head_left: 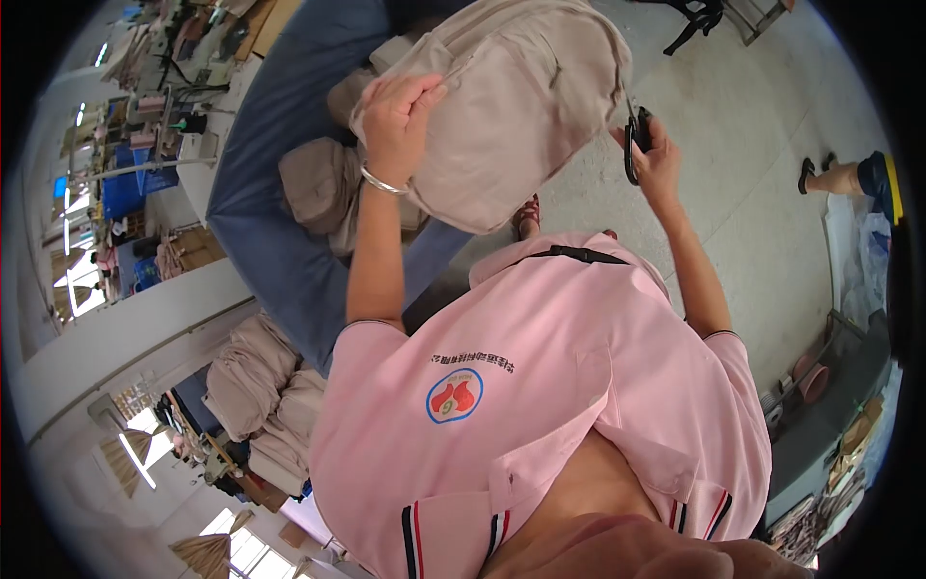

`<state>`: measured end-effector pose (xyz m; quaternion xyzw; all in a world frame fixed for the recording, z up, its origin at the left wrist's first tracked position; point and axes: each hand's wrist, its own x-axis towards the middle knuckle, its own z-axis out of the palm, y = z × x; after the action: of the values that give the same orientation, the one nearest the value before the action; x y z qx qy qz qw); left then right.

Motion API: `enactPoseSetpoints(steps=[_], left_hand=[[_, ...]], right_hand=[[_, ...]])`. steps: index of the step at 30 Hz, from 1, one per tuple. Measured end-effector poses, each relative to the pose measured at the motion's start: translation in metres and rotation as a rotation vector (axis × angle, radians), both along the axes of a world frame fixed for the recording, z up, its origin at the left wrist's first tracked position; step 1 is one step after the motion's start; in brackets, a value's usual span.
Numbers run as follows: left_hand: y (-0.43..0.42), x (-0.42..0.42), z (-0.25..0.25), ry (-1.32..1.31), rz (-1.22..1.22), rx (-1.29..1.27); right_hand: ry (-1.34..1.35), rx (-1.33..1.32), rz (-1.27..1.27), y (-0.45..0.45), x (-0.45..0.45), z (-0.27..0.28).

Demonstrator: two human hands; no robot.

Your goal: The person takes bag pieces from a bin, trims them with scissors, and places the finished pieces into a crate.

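Observation:
A large beige fabric bag [511, 106] spans the upper middle of the view, its piped edge curving round on the right. My left hand [400, 121], with a silver bangle at the wrist, is closed on the bag's left side, fingers bent over the cloth. My right hand [656, 159] is closed round black-handled scissors [632, 150], whose blades point up beside the bag's right edge. Whether the blades touch the bag cannot be made out. Smaller beige pieces [318, 183] lie under and left of the bag, on a blue padded surface [270, 193].
Stacked beige bags [256, 372] stand at the lower left, beyond a pale ledge [135, 338]. Another person's leg [839, 179] shows at the right edge. A dark bench [830, 415] and a pinkish container [810, 378] are at the lower right. A stool [757, 19] stands at the top right.

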<state>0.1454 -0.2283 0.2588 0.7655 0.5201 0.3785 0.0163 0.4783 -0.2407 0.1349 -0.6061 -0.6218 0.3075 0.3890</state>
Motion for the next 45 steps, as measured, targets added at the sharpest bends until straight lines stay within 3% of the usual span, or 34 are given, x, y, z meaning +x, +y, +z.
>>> enactPoseSetpoints(steps=[1, 4, 8, 19, 31, 45], left_hand=[[0.004, -0.002, 0.012, 0.057, -0.057, 0.027], [0.012, -0.006, 0.04, 0.191, -0.179, 0.034], [0.016, -0.009, 0.047, 0.245, -0.278, -0.075], [0.027, -0.029, 0.006, 0.178, -0.34, -0.121], [0.03, -0.03, 0.003, 0.103, -0.372, -0.109], [0.053, -0.02, -0.017, -0.059, -0.525, -0.254]], right_hand=[[-0.232, 0.074, 0.06, 0.004, 0.007, 0.022], [-0.283, 0.431, 0.224, 0.012, 0.005, 0.075], [-0.456, 0.585, 0.303, 0.017, -0.008, 0.119], [-0.638, 0.427, 0.617, 0.034, -0.034, 0.102], [-0.733, 0.429, 0.603, 0.034, -0.055, 0.114], [-0.625, 0.403, 0.52, 0.021, -0.046, 0.085]])
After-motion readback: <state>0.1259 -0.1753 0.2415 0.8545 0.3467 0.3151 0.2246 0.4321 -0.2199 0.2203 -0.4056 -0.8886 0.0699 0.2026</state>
